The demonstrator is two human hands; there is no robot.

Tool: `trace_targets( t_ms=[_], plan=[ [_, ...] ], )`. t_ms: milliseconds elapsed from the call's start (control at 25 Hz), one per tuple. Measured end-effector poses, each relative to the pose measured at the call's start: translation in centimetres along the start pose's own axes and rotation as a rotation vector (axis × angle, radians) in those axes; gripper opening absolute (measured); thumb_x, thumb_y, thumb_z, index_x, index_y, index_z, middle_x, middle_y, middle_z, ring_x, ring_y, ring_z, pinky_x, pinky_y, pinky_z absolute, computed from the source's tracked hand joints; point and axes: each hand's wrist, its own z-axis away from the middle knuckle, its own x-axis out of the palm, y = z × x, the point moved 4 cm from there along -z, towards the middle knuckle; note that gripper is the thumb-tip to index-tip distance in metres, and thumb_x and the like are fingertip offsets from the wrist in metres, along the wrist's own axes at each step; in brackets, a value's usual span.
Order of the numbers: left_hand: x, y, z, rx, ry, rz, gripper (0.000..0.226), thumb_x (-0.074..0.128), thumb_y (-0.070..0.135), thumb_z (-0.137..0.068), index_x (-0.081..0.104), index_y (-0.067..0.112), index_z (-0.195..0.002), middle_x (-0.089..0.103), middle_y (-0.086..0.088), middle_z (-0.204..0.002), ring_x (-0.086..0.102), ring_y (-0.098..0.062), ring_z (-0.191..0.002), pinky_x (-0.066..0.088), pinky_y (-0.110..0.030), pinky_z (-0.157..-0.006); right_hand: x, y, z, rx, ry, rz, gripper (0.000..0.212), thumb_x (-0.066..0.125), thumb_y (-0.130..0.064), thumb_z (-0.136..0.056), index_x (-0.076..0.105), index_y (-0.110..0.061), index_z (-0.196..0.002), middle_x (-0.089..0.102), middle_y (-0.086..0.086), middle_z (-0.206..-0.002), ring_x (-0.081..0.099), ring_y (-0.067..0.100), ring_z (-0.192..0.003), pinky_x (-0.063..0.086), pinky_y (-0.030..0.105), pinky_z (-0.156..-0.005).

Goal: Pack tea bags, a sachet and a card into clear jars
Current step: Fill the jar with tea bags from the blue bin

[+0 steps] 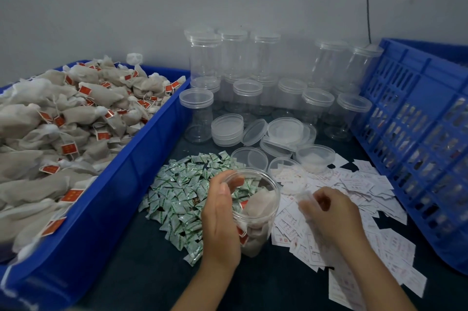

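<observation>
Holding the jar (255,205) near the middle of the bench (152,272), the left hand (222,219) is wrapping its fingers round the jar's left wall, with fingertips reaching the rim. The jar is lidless, its mouth facing up and leaning slightly left. Tea bags (262,200) with red tags are already lying inside. Whether its base is touching the bench cannot be told.

The right hand (329,212) is hovering just right of the jar, over the cards (374,189). Its fingers are curling down and look to be pinching a pale card (305,195). Blur is hiding the card's long axis.

Key relation: the jar mouth is lying left and slightly far of the pinched card, close by. The right hand is the nearer one, so the coming move is likely a short carry left, with the card going in edge-first past the rim.

Sachets (182,191) are lying in a heap left of the jar, partly behind the left hand. Green is showing through the jar wall, but whether a sachet is inside cannot be told.

Edges: the bin (106,209) of tea bags is walling off the left and the crate (417,108) the right. Loose lids (228,128) and empty jars (253,57) are crowding the far side. Open room is lying near, on dark bench between the forearms.
</observation>
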Motion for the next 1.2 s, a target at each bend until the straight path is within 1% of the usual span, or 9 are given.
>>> trace_targets(
  t_ms=[200,320,440,680,800,880,1000,1120,1200],
  plan=[
    [-0.1,-0.1,-0.2,0.039,0.018,-0.004,0.038,0.027,0.040,-0.092,0.060,0.023,-0.101,0.066,0.009,-0.099,0.061,-0.006,-0.096,0.045,-0.012,-0.081,-4.3,-5.7,2.0,-0.234,0.070,-0.355,0.004,0.070,-0.026,-0.090,0.071,-0.024,-0.087,0.073,-0.004,-0.081,0.069,0.011,-0.077,0.058,0.027,-0.071],
    [0.1,0.0,-0.4,0.085,0.021,-0.001,0.037,0.026,0.038,-0.093,0.059,0.022,-0.099,0.065,0.004,-0.097,0.062,-0.008,-0.091,0.046,-0.014,-0.079,-4.2,-10.2,3.3,-0.435,-0.177,-0.485,0.018,0.063,-0.019,-0.096,0.071,-0.032,-0.105,0.075,-0.016,-0.093,0.069,-0.002,-0.086,0.052,0.009,-0.070],
    [0.1,0.0,-0.5,0.095,-0.009,0.003,0.036,0.027,0.036,-0.094,0.058,0.019,-0.099,0.064,0.004,-0.090,0.061,-0.007,-0.083,0.047,-0.013,-0.070,-2.0,-12.4,3.8,-0.504,-0.370,-0.213,0.026,0.065,-0.020,-0.095,0.065,-0.035,-0.117,0.073,-0.014,-0.093,0.064,-0.009,-0.092,0.051,0.008,-0.073],
    [-0.2,0.4,-0.6,0.083,-0.044,0.002,0.036,0.029,0.035,-0.094,0.057,0.013,-0.102,0.062,-0.004,-0.090,0.060,-0.011,-0.076,0.049,-0.027,-0.061,-3.0,-12.7,3.5,-0.574,-0.224,-0.083,0.024,0.062,-0.040,-0.093,0.066,-0.032,-0.115,0.065,-0.018,-0.096,0.058,-0.005,-0.096,0.046,0.011,-0.084],
    [0.4,1.7,-0.1,0.146,-0.046,-0.023,0.035,0.030,0.034,-0.093,0.059,0.016,-0.100,0.063,-0.006,-0.086,0.059,-0.015,-0.068,0.049,-0.032,-0.054,-3.8,-12.2,3.7,-0.529,-0.423,0.186,0.072,0.036,-0.081,-0.075,0.052,-0.038,-0.130,0.056,-0.024,-0.116,0.054,-0.007,-0.102,0.046,0.017,-0.086],
    [1.7,3.5,-0.4,0.188,-0.066,0.005,0.034,0.029,0.033,-0.093,0.060,0.020,-0.100,0.064,-0.003,-0.086,0.060,-0.012,-0.069,0.049,-0.024,-0.056,-5.2,-12.6,4.4,-0.528,-0.529,0.268,0.089,0.032,-0.093,-0.063,0.035,-0.046,-0.139,0.051,-0.025,-0.129,0.052,-0.005,-0.111,0.048,0.026,-0.095],
    [5.6,7.5,-2.0,0.281,-0.118,0.002,0.034,0.026,0.030,-0.096,0.058,0.019,-0.098,0.063,0.002,-0.086,0.060,-0.007,-0.073,0.046,-0.015,-0.060,-9.9,-13.8,4.2,-0.585,-0.461,0.378,0.105,0.036,-0.101,-0.054,0.014,-0.052,-0.143,0.039,-0.029,-0.141,0.048,-0.002,-0.119,0.047,0.031,-0.098],
    [10.8,11.8,-4.0,0.348,-0.210,0.092,0.034,0.024,0.024,-0.103,0.057,0.018,-0.095,0.062,-0.002,-0.087,0.062,-0.004,-0.075,0.048,-0.012,-0.063,-16.3,-15.4,2.9,-0.626,-0.312,0.377,0.089,0.045,-0.099,-0.055,0.040,-0.052,-0.130,0.059,-0.029,-0.116,0.062,-0.007,-0.095,0.057,0.022,-0.074],
    [14.5,14.2,-5.2,0.283,-0.268,0.176,0.041,0.022,0.031,-0.103,0.060,0.020,-0.093,0.067,0.000,-0.085,0.065,-0.005,-0.077,0.051,-0.017,-0.066,-20.7,-16.3,1.5,-0.614,-0.193,0.344,0.078,0.050,-0.095,-0.054,0.055,-0.048,-0.116,0.065,-0.029,-0.100,0.064,-0.011,-0.083,0.051,0.017,-0.067]
  ],
)
